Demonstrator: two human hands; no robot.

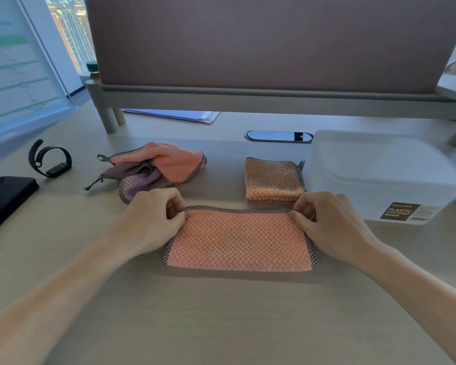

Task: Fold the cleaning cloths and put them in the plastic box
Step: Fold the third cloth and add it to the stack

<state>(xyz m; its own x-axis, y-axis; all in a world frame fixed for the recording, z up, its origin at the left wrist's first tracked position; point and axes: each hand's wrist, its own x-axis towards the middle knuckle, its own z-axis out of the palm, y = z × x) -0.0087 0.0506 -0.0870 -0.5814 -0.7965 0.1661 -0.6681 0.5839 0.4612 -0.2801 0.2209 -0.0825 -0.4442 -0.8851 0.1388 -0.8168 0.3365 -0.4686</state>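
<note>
Now, underneath it all, the pale counter (221,317). Well to the right and farther back on it, the plastic box (379,175): translucent white, apparently lidded. Straight ahead, flat on the counter, the pink cloth (238,241): folded once into a rectangle, long axis left to right, checked trim on the far edge and both short ends. Farther back on the left, a heap (156,167) of pink and purple cloths, loose, not yet folded. Between that and the box, just beside the box wall, a folded orange cloth (273,180), not yet inside.

At the far left corner of the pink cloth, the left hand (153,214), fingers curled, pinching the trim. At the far right corner, the right hand (324,219), pinching likewise.

Probably next: a second fold across the long axis, one short end onto the other. Box off to the right and back of the cloth, right hand nearer it, so likely the better one for the carry.
</note>
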